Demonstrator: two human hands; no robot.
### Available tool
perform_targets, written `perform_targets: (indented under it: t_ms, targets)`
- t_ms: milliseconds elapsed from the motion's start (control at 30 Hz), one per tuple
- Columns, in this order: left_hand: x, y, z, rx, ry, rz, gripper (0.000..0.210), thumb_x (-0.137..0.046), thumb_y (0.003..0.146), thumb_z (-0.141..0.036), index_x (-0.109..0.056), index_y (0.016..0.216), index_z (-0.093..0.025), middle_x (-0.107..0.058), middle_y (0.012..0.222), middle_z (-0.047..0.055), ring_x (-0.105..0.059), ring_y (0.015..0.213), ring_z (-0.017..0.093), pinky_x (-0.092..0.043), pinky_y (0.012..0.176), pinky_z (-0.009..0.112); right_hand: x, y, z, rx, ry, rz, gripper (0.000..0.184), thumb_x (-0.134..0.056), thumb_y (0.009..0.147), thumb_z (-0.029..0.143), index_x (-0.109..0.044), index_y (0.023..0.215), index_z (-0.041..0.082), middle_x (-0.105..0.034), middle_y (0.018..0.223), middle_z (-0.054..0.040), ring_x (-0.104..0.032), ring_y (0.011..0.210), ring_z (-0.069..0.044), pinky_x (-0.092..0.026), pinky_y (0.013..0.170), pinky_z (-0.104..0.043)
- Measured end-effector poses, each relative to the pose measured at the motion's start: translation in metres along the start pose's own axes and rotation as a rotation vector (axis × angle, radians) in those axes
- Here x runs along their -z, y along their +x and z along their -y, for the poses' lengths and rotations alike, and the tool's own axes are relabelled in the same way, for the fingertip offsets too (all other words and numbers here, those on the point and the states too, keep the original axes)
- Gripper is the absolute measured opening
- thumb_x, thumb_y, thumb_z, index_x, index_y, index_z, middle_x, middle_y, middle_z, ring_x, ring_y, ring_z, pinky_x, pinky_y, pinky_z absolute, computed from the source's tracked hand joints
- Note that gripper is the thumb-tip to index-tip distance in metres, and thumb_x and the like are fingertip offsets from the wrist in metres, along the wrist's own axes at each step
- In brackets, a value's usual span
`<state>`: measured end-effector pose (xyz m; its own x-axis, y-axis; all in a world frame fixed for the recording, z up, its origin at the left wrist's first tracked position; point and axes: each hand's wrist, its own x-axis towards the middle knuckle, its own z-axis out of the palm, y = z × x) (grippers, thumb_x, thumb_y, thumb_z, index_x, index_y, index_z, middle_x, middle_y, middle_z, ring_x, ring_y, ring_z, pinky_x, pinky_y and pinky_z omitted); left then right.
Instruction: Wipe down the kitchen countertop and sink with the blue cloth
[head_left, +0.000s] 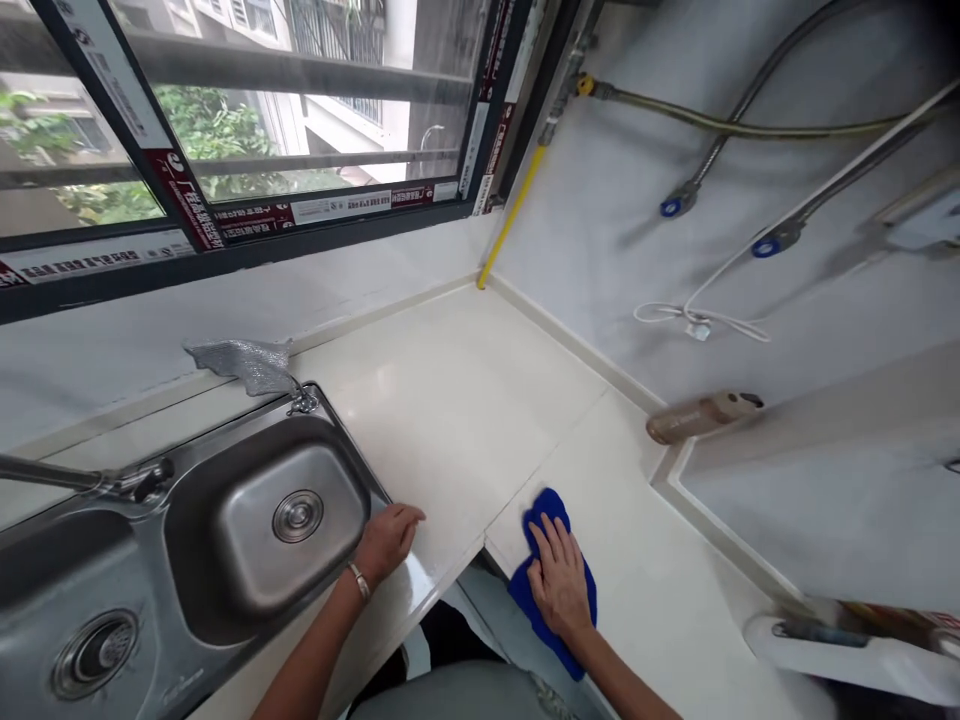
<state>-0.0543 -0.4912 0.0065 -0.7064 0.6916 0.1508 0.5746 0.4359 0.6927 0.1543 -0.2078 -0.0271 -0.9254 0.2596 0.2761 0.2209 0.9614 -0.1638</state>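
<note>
Fingers (546, 540) of the right hand (559, 585) spread flat, pressing down on a blue cloth (551, 590) in the lower middle of the frame, gripping nothing. Blue cloth lying on the pale surface (450, 400), right at its front edge, with some of it sticking out past the fingertips and some hanging by the wrist. Fingers (409, 520) of the left hand (386, 540) loosely curled and open, resting on the surface just beside the rim of the steel sink (247, 530), holding nothing. Thin bracelet (360, 581) on the left wrist.

Further out, round drain (298, 516) in the middle of the sink bowl, lower left of the frame. Second drain (95, 652) in the bottom left corner. Tap (90, 478) reaching over from the left edge. Crinkly silver wrap (244, 362) on the surface behind the sink. Brown bottle (701, 415) lying on its side at the right, against the wall. White cord (697, 320) looped on the wall above it. Yellow pipe (514, 215) running down the corner. Window (225, 130) across the upper left, green leaves outside.
</note>
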Motion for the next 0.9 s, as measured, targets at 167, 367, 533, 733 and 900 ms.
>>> perform_targets:
  t_ms: [167, 367, 533, 733, 900]
  targets:
    - [-0.001, 0.039, 0.015, 0.117, 0.021, -0.07, 0.032, -0.041, 0.094, -0.021, -0.068, 0.11, -0.022, -0.074, 0.097, 0.004, -0.068, 0.092, 0.018, -0.053, 0.086, 0.03, -0.007, -0.001, 0.008, -0.114, -0.033, -0.057, 0.074, -0.041, 0.088, 0.018, -0.018, 0.158, 0.025, -0.019, 0.163, -0.0076, -0.017, 0.148, -0.035, -0.024, 0.117, -0.063]
    - [-0.004, 0.073, 0.014, 0.267, 0.233, -0.028, 0.032, -0.04, 0.095, -0.024, -0.069, 0.108, -0.024, -0.076, 0.096, 0.003, -0.069, 0.08, 0.018, -0.046, 0.067, 0.026, -0.014, 0.034, 0.002, -0.207, -0.07, -0.073, 0.07, -0.045, 0.083, 0.018, -0.03, 0.151, 0.019, -0.021, 0.162, -0.0118, -0.015, 0.149, -0.034, -0.021, 0.118, -0.061]
    - [0.004, 0.095, 0.016, 0.169, 0.407, 0.053, 0.026, -0.045, 0.094, -0.026, -0.071, 0.099, -0.025, -0.074, 0.087, 0.004, -0.067, 0.083, 0.019, -0.04, 0.065, 0.025, -0.018, 0.068, -0.028, -0.237, -0.074, -0.109, 0.064, -0.045, 0.083, 0.019, -0.039, 0.146, 0.016, -0.026, 0.159, -0.0148, -0.016, 0.148, -0.033, -0.022, 0.118, -0.059]
    - [-0.004, 0.11, 0.016, 0.384, 0.487, -0.022, 0.026, -0.042, 0.096, -0.026, -0.067, 0.103, -0.023, -0.069, 0.083, 0.003, -0.065, 0.081, 0.017, -0.038, 0.067, 0.026, -0.024, 0.119, -0.073, -0.329, -0.058, -0.128, 0.06, -0.043, 0.086, 0.023, -0.044, 0.146, 0.011, -0.027, 0.159, -0.016, -0.014, 0.149, -0.032, -0.017, 0.119, -0.056]
    - [-0.013, 0.109, 0.017, 0.43, 0.492, -0.022, 0.024, -0.041, 0.096, -0.024, -0.064, 0.103, -0.023, -0.066, 0.082, 0.002, -0.063, 0.083, 0.017, -0.038, 0.07, 0.026, -0.026, 0.164, -0.112, -0.473, -0.101, -0.011, 0.06, -0.043, 0.089, 0.029, -0.045, 0.147, 0.015, -0.026, 0.16, -0.0102, -0.011, 0.15, -0.028, -0.009, 0.122, -0.048]
